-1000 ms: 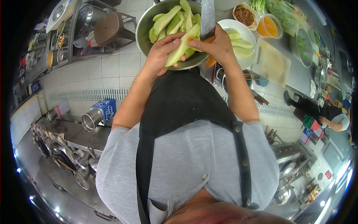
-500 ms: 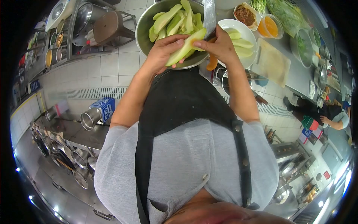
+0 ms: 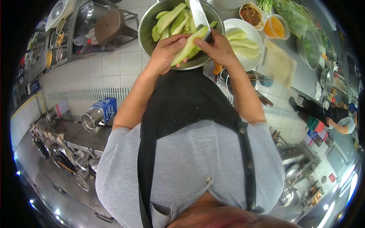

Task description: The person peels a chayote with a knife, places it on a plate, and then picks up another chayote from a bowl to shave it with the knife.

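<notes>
My left hand (image 3: 167, 51) holds a long pale green vegetable piece (image 3: 188, 48) between thumb and fingers, over the near rim of a large metal bowl (image 3: 143, 33). In my right hand (image 3: 218, 47) is a knife (image 3: 199, 14), its broad blade pointing up and away across the bowl, its handle mostly hidden by the fingers. The right thumb presses on the piece near its far end, close to the blade. Several similar green pieces (image 3: 171, 19) lie heaped in the bowl. To the right, more peeled-looking pieces (image 3: 243, 47) rest on a white plate (image 3: 257, 32).
Right of the plate are a cutting board (image 3: 277, 64), a tub of orange liquid (image 3: 276, 27), a dish of dark red paste (image 3: 251, 16) and leafy greens (image 3: 292, 17). A stool (image 3: 110, 28) stands at the left. Another person (image 3: 338, 121) is at the far right.
The knife has shifted left over the bowl and tilted. My right hand has moved slightly left and up with it. The held piece has turned a little more upright.
</notes>
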Tool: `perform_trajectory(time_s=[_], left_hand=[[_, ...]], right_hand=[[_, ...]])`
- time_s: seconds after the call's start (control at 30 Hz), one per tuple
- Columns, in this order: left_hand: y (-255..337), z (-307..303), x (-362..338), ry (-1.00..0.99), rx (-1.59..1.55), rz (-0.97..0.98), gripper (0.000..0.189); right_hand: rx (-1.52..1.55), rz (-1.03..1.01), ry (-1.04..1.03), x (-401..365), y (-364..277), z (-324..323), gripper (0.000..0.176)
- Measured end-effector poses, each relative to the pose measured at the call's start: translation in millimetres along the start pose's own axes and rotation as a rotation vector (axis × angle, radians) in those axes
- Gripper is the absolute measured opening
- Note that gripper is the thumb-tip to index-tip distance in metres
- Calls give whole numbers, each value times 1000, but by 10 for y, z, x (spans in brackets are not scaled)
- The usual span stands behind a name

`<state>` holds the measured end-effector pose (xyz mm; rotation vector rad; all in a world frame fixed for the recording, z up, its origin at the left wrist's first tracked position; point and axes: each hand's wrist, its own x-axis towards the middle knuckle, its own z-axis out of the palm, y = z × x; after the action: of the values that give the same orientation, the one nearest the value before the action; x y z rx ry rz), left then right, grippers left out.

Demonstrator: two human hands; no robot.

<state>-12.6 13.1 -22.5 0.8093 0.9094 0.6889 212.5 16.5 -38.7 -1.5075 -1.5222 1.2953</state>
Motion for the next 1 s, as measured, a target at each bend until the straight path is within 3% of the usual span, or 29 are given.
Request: perform_trajectory(time_s=[0.13,0.23,0.37,0.43,0.5,0.63,0.7,0.9,1.0], left_hand=[[11,5,-12,4,-14,-3,48],[-23,-17,5,35,-15,-22,42],[48,34,5,76,-29,-46,28],[-64,-52,53,86,-17,-53,31],[-141,-66,88,89,-6,-62,34],[-167,-107,85,140,-101,-20,35],[-181,-193,88,161,-150,-38,36],[-180,-272,44,173,-296,4,40],[-172,-257,31,147,-106,72,46]], right_hand=[[-151,99,-136,-71,-199,-17,88],[-107,-41,-63,-56,-21,70,82],[-122,101,-183,-85,-123,109,72],[-138,138,-238,-101,-129,166,70],[-59,10,-212,-105,-16,259,67],[-40,-30,-190,-128,-38,175,65],[112,379,-336,-83,-8,46,63],[303,293,-185,-130,46,-35,60],[182,266,-107,-91,135,-100,50]])
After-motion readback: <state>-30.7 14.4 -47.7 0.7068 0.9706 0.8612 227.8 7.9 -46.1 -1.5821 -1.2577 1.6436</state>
